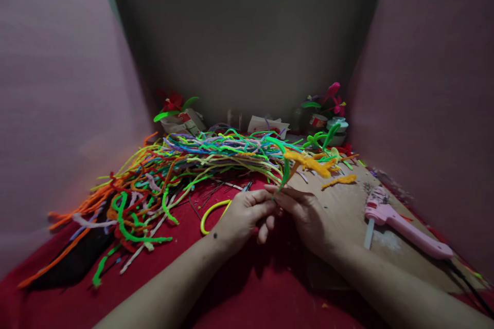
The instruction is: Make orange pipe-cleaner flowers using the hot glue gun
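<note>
A pipe-cleaner flower with orange petals (313, 163) and a green stem with leaves (286, 170) leans up and to the right above my fingers. My left hand (245, 216) is closed, its thumb and fingers pinching the lower end of the stem. Right beside it, my right hand (311, 218) pinches the same stem, fingertips touching the left ones. The exact grip point is partly hidden by the fingers. Yellow-handled scissors (208, 218) lie on the red cloth by my left hand, partly covered by it.
Many coloured pipe cleaners (216, 146) pile across the back and left of the red cloth (262, 282). A pink glue gun (409, 231) rests on a brown board (347, 205) at right, near a loose orange piece (339, 182). Finished-looking flowers (335, 92) stand at the back.
</note>
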A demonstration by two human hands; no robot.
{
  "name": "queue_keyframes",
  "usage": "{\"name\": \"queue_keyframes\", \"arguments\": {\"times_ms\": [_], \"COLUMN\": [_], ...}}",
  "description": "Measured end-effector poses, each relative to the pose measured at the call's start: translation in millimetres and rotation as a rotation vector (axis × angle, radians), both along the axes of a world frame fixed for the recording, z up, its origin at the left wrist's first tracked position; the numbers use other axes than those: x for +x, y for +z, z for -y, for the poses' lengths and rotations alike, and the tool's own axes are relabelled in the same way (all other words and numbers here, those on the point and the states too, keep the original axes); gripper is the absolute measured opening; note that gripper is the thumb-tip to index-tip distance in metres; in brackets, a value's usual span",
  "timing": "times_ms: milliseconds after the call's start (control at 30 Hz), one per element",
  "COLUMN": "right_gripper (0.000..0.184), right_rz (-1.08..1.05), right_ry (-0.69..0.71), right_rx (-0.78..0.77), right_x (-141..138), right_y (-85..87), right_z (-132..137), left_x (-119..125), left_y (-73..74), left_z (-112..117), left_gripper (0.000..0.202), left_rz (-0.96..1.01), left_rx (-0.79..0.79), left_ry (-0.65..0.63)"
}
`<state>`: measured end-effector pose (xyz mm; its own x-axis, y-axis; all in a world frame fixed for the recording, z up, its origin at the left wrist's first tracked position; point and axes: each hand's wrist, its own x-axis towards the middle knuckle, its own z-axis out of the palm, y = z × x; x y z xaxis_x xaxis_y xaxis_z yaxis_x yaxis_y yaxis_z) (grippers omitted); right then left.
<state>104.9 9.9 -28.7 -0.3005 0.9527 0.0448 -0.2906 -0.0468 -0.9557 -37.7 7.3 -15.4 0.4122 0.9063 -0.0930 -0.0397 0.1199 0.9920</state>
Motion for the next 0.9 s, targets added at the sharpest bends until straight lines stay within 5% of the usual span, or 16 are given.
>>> {"name": "queue_keyframes", "arguments": {"times_ms": [167, 300, 433, 567, 633, 733, 900], "right_gripper": [0.022, 0.019, 0.019, 0.019, 0.018, 0.017, 0.022], "right_rz": [-0.061, 0.044, 0.111, 0.144, 0.105, 0.096, 0.115], "right_ry": [0.061, 0.071, -0.022, -0.141, -0.140, -0.113, -0.077], "right_rx": [0.127, 0.318, 0.282, 0.227, 0.177, 0.147, 0.154], "right_x": [5.6, 7.8, 7.9, 6.6, 4.9, 2.6, 2.2], "right_y": [3.6, 7.2, 6.6, 4.2, 4.4, 5.9, 4.8], "right_z": [1.8, 2.2, 3.0, 3.4, 3.4, 3.2, 1.2], "left_x": [-9.2, -15.1, -9.4, 0.0, 1.7, 1.8, 2.7], "left_y": [2.9, 2.7, 7.1, 1.5, -4.5, -8.5, 2.0], "left_z": [-1.6, -2.6, 0.8, 7.6, 9.2, 8.4, 4.3], "left_gripper": [0.018, 0.018, 0.021, 0.014, 0.014, 0.019, 0.020], "left_rz": [0.316, 0.372, 0.091, -0.344, -0.437, -0.418, -0.156], "left_rx": [-0.242, -0.306, -0.095, 0.498, 0.679, 0.639, 0.210], "left_ry": [-0.267, -0.404, -0.238, 0.160, 0.248, 0.241, 0.143]}}
